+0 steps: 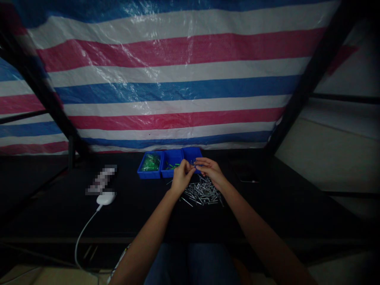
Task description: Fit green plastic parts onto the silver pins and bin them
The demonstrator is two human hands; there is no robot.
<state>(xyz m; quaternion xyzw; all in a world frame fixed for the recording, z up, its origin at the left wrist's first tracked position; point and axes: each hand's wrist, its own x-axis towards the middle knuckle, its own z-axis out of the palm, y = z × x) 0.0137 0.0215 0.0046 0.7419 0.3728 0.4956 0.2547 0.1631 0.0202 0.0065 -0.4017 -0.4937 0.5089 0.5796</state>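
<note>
**Two hands pinch a small metal pin above a pile of steel pins**

Nearest the camera, the person's lap in dark blue denim jeans (190, 265) sits below the edge of a black table (53, 213). Both forearms reach forward over it. The left hand (182, 178) and right hand (210, 172) are together, their fingertips meeting around a small metal pin (192, 162), just in front of the blue bins. Directly below the hands lies a loose pile of slender silver metal pins (202, 192), dozens of them, too tangled to count, crossing at all angles.

Just beyond stand three rectangular blue plastic bins side by side. The left bin (150, 166) holds a heap of glossy green pieces, the middle bin (170, 161) a few green pieces, and the contents of the right bin (192, 153) are hidden by the hands.

To the left lie one white computer mouse (106, 198), its white cable (81, 233) curving off the table edge, and one pixelated object (101, 180). To the right sits one dark flat object (245, 174).

Behind everything hangs a woven plastic tarpaulin (178, 91) striped blue, white and pink-red, crossed by two black frame posts (314, 75).
</note>
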